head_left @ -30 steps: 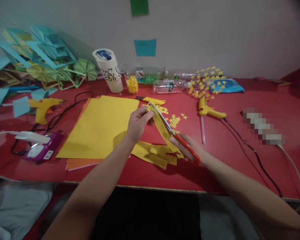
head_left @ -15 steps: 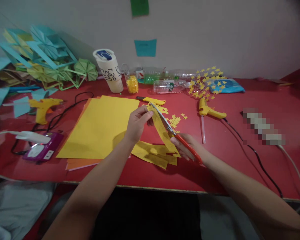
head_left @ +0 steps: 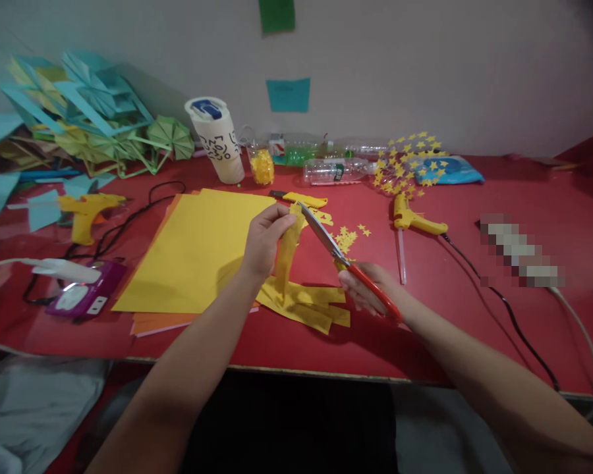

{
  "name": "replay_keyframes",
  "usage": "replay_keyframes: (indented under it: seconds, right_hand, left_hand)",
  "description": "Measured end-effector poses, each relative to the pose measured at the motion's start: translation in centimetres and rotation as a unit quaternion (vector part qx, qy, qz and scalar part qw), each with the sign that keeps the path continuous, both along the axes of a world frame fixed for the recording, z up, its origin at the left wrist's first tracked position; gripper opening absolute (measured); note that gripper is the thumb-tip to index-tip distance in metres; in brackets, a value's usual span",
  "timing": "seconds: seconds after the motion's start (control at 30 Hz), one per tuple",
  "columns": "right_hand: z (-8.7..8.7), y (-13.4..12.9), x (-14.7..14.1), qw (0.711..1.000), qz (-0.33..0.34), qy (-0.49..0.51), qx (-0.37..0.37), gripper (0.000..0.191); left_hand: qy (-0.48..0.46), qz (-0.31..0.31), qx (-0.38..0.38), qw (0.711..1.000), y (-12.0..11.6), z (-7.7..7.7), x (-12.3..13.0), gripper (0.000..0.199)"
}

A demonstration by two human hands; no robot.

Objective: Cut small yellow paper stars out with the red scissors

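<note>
My left hand (head_left: pixel 265 240) pinches the top of a yellow paper strip (head_left: pixel 287 257), which hangs down over more yellow strips (head_left: pixel 316 316) lying on the red table (head_left: pixel 296 354). In my right hand (head_left: pixel 368 289) are red-handled scissors (head_left: pixel 373 289), their blades pointing up and left, with the tip close to the strip's top end. The blades look closed or nearly so. Small yellow stars (head_left: pixel 346 239) lie behind the scissors. A yellow cutter (head_left: pixel 306 199) rests beyond my left fingers. Left of the strip is a stack of yellow sheets (head_left: pixel 202 253).
Glue guns sit at left (head_left: pixel 86 214) and right (head_left: pixel 420 220), with trailing cords. A purple power socket (head_left: pixel 85 289) is at left. Along the back stand a white tumbler (head_left: pixel 217 141), a cup of yellow pieces (head_left: pixel 261 166), bottles (head_left: pixel 333 171) and folded paper shapes (head_left: pixel 93 99).
The strip has swung left, away from the scissors, and now hangs below my left hand. My left hand has shifted slightly left. My right hand with the scissors has barely moved.
</note>
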State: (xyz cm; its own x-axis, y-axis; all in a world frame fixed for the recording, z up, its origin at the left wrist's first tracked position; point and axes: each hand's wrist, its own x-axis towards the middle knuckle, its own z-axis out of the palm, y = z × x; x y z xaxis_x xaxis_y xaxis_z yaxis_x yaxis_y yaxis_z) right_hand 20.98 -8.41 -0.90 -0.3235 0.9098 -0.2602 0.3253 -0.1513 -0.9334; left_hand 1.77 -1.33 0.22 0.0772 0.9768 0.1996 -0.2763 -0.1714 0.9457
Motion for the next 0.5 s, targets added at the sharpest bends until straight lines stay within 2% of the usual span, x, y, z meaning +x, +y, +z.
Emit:
replay_keyframes:
  seconds: [0.13, 0.27, 0.5]
  right_hand:
    - [-0.1, 0.1, 0.1, 1.000, 0.003, -0.005, 0.009, 0.045]
    - [0.2, 0.1, 0.1, 1.000, 0.005, -0.012, -0.004, 0.044]
    - [0.0, 0.4, 0.0, 1.000, 0.006, -0.002, -0.022, 0.045]
  left_hand:
    - [0.007, -0.013, 0.009, 1.000, 0.4, 0.2, -0.5, 0.011]
    - [0.063, -0.026, -0.001, 0.998, 0.6, 0.7, -1.1, 0.009]
    - [0.119, 0.015, 0.013, 0.993, 1.1, 0.6, -1.9, 0.008]
